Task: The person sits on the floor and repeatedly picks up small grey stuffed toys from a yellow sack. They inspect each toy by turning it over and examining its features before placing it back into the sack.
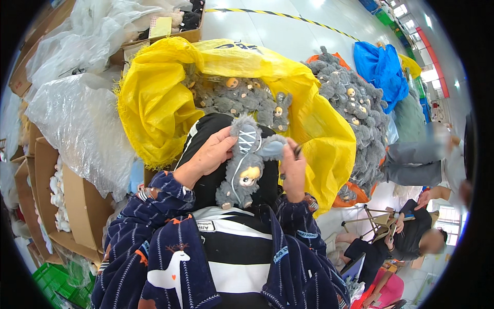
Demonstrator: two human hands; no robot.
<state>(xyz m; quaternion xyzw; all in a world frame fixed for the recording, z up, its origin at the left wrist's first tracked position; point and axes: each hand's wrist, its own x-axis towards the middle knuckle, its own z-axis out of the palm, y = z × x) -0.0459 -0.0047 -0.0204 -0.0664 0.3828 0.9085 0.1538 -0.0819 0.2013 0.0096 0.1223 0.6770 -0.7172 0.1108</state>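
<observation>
Pretty crowded spot, honestly. A big yellow woven plastic sack [157,95] gapes in front, its rim curling around to the right behind the right hand [294,175], with a pile of fuzzy grey plush dolls [229,97] inside. To its right there's a taller heap of similar grey plush [363,121], next to a crumpled blue plastic bag [381,74]. The left side is hemmed in by brown cardboard boxes [85,206] and cloudy clear plastic sheeting [77,121]. A seated person in black [419,224] is well off to the right.

The fluffy grey rabbit-eared doll [242,170] is above the wearer's lap, just short of the sack's opening. Face up toward the camera, feet toward the wearer, so its long axis runs roughly away from the body. The white-laced ear [248,136] points away; the other sticks out right.

Left hand [212,153] is pinching the laced ear. Right hand is curled around a small dark thing [297,150], too blurry to identify, close to the other ear's tip.
</observation>
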